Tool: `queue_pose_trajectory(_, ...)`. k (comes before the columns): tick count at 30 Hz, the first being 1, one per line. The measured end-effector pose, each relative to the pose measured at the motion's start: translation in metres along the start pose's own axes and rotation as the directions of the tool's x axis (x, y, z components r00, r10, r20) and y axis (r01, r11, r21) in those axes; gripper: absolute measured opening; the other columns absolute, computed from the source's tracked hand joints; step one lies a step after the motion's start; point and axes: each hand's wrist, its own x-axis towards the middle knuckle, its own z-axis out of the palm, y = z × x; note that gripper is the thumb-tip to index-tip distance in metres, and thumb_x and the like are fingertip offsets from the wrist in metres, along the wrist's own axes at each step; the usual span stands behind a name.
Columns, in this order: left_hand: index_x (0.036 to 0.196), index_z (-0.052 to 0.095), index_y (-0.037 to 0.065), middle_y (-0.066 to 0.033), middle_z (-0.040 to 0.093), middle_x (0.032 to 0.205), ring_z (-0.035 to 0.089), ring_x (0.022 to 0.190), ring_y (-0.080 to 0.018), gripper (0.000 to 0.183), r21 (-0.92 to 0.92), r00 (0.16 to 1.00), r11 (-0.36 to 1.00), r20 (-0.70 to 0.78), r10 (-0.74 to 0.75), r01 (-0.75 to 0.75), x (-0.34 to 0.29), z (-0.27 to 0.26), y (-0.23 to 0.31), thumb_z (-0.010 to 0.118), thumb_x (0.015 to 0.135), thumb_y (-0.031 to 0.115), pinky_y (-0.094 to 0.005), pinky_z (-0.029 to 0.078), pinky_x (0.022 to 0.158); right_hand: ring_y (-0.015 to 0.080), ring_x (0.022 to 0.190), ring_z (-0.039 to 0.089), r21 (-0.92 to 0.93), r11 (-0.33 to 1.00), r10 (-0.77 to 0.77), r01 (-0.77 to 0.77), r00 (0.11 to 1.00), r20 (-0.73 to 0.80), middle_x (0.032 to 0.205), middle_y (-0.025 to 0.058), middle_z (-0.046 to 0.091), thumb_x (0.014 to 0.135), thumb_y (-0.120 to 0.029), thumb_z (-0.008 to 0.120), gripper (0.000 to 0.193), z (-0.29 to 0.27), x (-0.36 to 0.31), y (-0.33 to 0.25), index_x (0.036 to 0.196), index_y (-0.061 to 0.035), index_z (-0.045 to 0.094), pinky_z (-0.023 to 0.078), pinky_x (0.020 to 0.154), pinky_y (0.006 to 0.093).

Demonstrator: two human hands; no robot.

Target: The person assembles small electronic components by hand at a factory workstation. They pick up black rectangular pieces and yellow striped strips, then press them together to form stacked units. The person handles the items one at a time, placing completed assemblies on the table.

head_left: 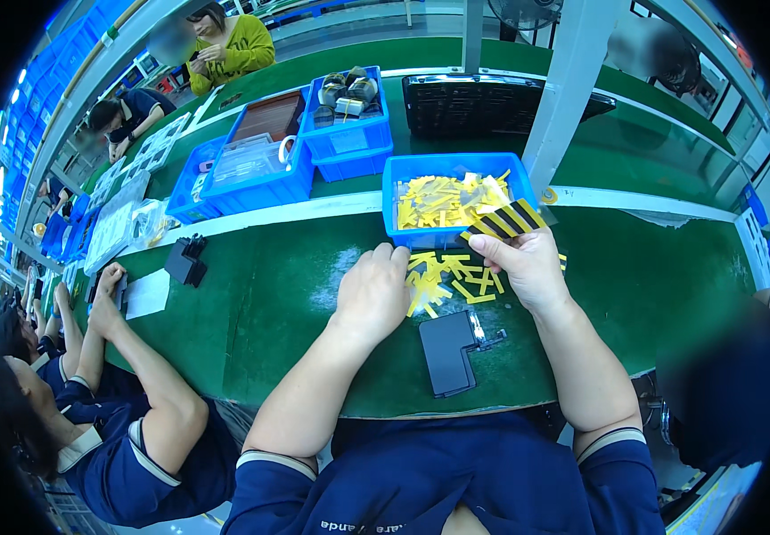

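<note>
My right hand [528,265] pinches a striped black-and-yellow sheet of strips [505,221] between thumb and fingers, held above the near right edge of a blue bin. My left hand [374,287] is closed and low over the table, left of a loose pile of yellow strips [434,283]. Its fingertips are tucked out of sight, so what they hold, if anything, is hidden. Nearer to me lies a flat dark grey L-shaped part [446,357] with a small metallic piece at its notch. More yellow strips [434,201] and clear film fill the blue bin [389,198].
Other blue bins [265,189] with parts stand at the back left. Dark L-shaped parts [186,260] lie left on the green table [278,312]. A white post [572,89] rises behind the bin, near a black tray [470,105]. A co-worker's arm [149,357] is at left.
</note>
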Motion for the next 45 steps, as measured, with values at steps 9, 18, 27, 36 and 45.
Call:
queue_pose_trajectory(9,0.121,0.046,-0.001,-0.0155,0.056,0.093,0.055,0.092,-0.0294,0.086,-0.069,0.896,0.927,0.239,0.375,-0.369,-0.032,-0.024,0.054,0.078,0.055,0.045,-0.0382,0.045,0.079,0.0034,0.061,0.052,0.031,0.994,-0.103,0.105,0.993,-0.050,0.081,0.0017,0.063,0.076,-0.008,0.070,0.024,0.003,0.001,0.005,0.097,-0.0012,0.061,0.043,0.053,0.0177)
queue_pose_trajectory(18,0.102,0.052,0.000,-0.0046,0.060,0.091,0.058,0.083,-0.0087,0.020,-0.928,0.987,0.337,0.140,-0.072,0.157,-0.008,-0.008,0.017,0.058,0.083,0.001,-0.0226,0.047,0.073,0.0075,0.064,0.056,0.119,0.959,-0.244,0.258,0.962,-0.123,0.082,0.0045,0.063,0.077,-0.006,0.069,0.020,0.001,-0.011,-0.009,0.095,-0.0005,0.061,0.046,0.055,0.0205)
queue_pose_trajectory(27,0.107,0.048,-0.001,-0.0108,0.063,0.096,0.059,0.084,-0.0101,0.022,-0.996,0.978,0.052,-0.080,-0.195,-0.071,-0.005,-0.014,0.016,0.054,0.086,0.000,-0.0220,0.047,0.074,0.0174,0.078,0.062,-0.279,0.938,-0.079,0.204,0.912,0.402,0.083,0.0080,0.063,0.071,-0.012,0.073,0.028,0.003,-0.018,-0.009,0.093,0.0008,0.061,0.048,0.072,0.0279)
queue_pose_trajectory(36,0.105,0.053,-0.001,-0.0100,0.064,0.096,0.060,0.085,-0.0106,0.021,-0.997,0.988,-0.077,0.013,-0.153,0.001,-0.002,-0.014,0.004,0.057,0.085,0.003,-0.0233,0.047,0.075,0.0203,0.074,0.062,-0.271,0.832,-0.377,0.484,0.852,0.364,0.084,0.0098,0.064,0.069,-0.006,0.074,0.017,0.010,-0.018,0.003,0.081,0.0016,0.065,0.049,0.069,0.0284)
queue_pose_trajectory(45,0.098,0.054,0.000,-0.0079,0.065,0.089,0.060,0.079,-0.0085,0.014,-0.993,0.980,0.104,0.033,-0.196,0.054,-0.005,-0.013,0.009,0.057,0.085,0.004,-0.0228,0.047,0.072,0.0212,0.084,0.058,-0.335,0.740,-0.604,0.584,0.795,0.051,0.090,0.0091,0.060,0.065,0.005,0.073,0.018,0.017,-0.022,-0.009,0.080,-0.0017,0.066,0.047,0.074,0.0294)
